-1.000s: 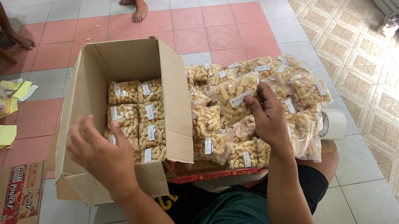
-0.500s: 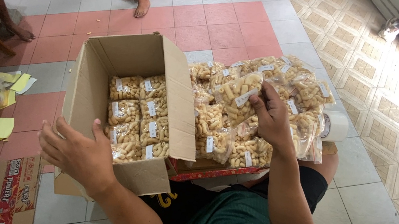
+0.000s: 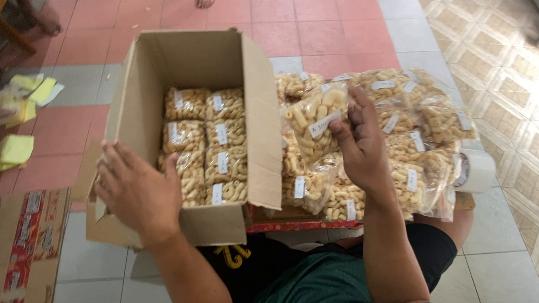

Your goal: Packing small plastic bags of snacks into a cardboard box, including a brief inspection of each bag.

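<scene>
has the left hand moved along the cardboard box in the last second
Yes. The left hand slid along the near wall of the cardboard box, from its left corner toward the middle, and now rests over the near edge by the packed snack bags.

Bright daylight from the right; sharp, slight edge distortion.

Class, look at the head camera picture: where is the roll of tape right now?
The roll of tape sits at the right edge of the pile of snack bags, right of the person's right hand, above the tiled floor.
</scene>
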